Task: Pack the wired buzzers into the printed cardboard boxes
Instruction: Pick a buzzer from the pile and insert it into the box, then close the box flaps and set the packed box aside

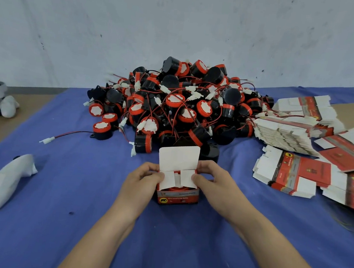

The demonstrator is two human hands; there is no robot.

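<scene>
Many wired buzzers [181, 103] lie in one big heap in the upper middle of the frame, on a blue cloth [65, 198] that covers the table. They are black with red caps, and their thin red and black wires are tangled together. Stacks of flat printed cartons [290, 135] lie at the right edge, not yet folded.

In the lower middle, just in front of the heap, stands one printed cardboard box [177, 197], upright and open at the top, with its lid flap [179, 156] standing up at the far side. The left hand [142, 180] grips the box at its left side, with the thumb on the left side flap [169, 180]. The right hand [217, 182] pinches the right side flap [186, 177]. Both flaps are bent inward. Between them a bit of red shows, I think a buzzer [176, 187] already inside.

The box seems light and of thin card, easy to crush, so it is better held by the walls near the corners. The buzzer looks hard and small, and its wire should be fully inside before the lid closes.
</scene>
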